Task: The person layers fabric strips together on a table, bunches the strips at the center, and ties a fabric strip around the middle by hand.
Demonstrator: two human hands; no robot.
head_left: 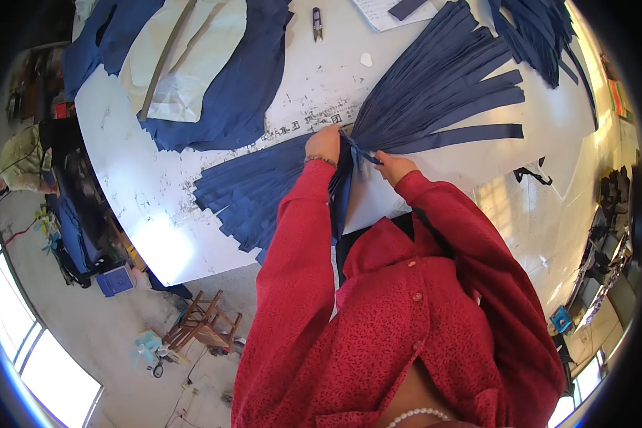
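A large bundle of navy fabric strips (435,78) lies across the white table, pinched in at its middle and fanned out on both sides. Around that narrow middle runs a single navy tie strip (360,151). My left hand (324,145) is closed at the left of the middle, gripping the bundle; whether it also holds the tie strip is hidden. Just to the right, my right hand (394,167) pinches an end of the tie strip between thumb and fingers. The fan's left half (253,185) spreads under my left forearm toward the table's near edge.
Navy cloth pieces (250,93) with a cream paper pattern (217,50) lie at the back left. Small thread snips (317,25), a notebook (399,13) and another strip bundle (535,36) sit farther back. A wooden stool (203,324) stands on the floor; another person (25,160) is at far left.
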